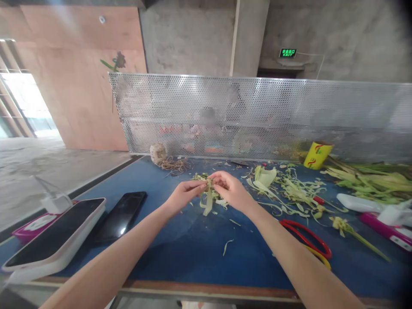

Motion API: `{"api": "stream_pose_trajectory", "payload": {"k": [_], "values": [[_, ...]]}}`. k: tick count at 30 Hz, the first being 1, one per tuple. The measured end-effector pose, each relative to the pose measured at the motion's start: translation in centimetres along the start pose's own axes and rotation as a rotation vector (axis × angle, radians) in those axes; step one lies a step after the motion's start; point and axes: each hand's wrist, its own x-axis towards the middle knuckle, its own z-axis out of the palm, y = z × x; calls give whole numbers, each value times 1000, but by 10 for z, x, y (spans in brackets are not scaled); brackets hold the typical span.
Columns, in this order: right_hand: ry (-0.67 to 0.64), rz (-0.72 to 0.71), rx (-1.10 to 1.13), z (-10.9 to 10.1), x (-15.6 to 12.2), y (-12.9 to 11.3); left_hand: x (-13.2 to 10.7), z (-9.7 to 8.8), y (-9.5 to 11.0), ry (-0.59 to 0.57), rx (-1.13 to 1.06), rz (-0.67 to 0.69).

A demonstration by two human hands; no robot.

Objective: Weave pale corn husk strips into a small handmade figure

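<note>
Head view: the near edge of the blue table (pixel 193 257) is seen first. By its near left corner, a black screen with a white rim (pixel 53 234) is set down, and just beside it a flat black phone (pixel 122 216) is laid. Toward the right edge, a red loop (pixel 325 249) and a yellow loop (pixel 322 258) are partly hidden by the right arm. Near the right edge, a green stalk (pixel 370 245) is seen.

Past the middle of the table, a pale green strip (pixel 208 202) is pinched by the fingertips of the left hand (pixel 187 192) and the right hand (pixel 232 189). It is held just above some green scraps, and its end is left to hang down.

Farther right, a messy pile of leaves (pixel 291 189) is spread out. Close to the far edge, a yellow wrapper (pixel 317 155) is stood up on the right, and a heap of brown string (pixel 175 164) is left beside a whitish lump (pixel 157 153) near the far left corner. Along the far edge, a metal sheet full of holes (pixel 193 98) is put up. Behind that, a green exit sign (pixel 287 53) is fixed high up.
</note>
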Motion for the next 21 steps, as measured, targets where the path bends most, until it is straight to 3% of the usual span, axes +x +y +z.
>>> {"api": "stream_pose_trajectory", "payload": {"k": [6, 8, 11, 12, 17, 21], "values": [[-14, -70, -206, -8, 6, -7, 11, 8, -7, 41, -182, -103], [78, -120, -346, -7, 5, -6, 13, 10, -9, 54, -245, -137], [339, -131, -566, 1, -3, -3, 12, 13, -11, 94, -329, -157], [355, -115, -589, 5, -6, -1, 11, 14, -12, 110, -351, -154], [97, 67, -380, 21, -17, 3, 3, 17, -12, 137, -397, -115], [74, 57, -350, 25, -17, 3, -4, 20, -8, 175, -328, -76]]}}
